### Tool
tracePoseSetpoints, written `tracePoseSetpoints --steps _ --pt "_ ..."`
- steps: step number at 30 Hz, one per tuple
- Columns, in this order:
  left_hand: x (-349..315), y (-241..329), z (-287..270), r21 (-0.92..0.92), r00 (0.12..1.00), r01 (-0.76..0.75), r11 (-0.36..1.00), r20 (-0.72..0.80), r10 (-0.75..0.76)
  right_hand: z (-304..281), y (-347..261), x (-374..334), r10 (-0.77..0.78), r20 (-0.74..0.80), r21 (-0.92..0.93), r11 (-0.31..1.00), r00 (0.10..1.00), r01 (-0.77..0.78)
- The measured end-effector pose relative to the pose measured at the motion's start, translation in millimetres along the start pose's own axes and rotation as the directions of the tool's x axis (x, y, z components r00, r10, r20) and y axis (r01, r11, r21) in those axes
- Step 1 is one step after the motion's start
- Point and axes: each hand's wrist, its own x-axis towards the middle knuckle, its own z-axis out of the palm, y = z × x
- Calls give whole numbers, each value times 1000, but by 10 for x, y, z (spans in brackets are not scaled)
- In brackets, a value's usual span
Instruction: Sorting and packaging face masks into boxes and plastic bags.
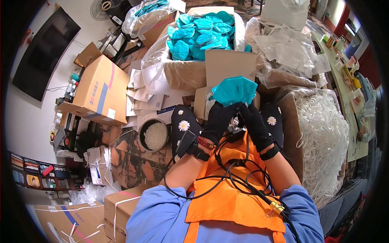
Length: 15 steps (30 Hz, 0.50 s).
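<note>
My left hand (220, 118) and my right hand (253, 123), both in black gloves, are close together in front of my orange apron. Between them they grip the lower edge of a teal folded face mask (235, 90), whose body points away from me. The fingers are closed, partly hidden by the dark gloves and the mask. Something small and shiny (235, 122) shows between my hands, too small to name. Just beyond the mask stands an open carton (231, 65) with its flap raised. Farther back, a plastic-lined carton (184, 75) is heaped with teal masks (202, 34).
At my right, a lined carton holds tangled white straps (324, 139); behind it, another holds clear plastic bags (293, 48). A round tub of white bits (154, 135) stands by my left knee. A tall carton (97, 91) is farther left. Black cables (227, 174) cross my apron.
</note>
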Motion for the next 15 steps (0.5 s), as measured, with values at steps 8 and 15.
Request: tracePoseSetpoints --steps 8,15 --pt "-96 273 -13 -161 931 364 917 62 -359 -162 -504 -226 412 344 -99 909 844 -404" --pt "-42 -171 6 274 974 -214 938 139 181 -341 -193 -300 231 370 530 743 900 -409"
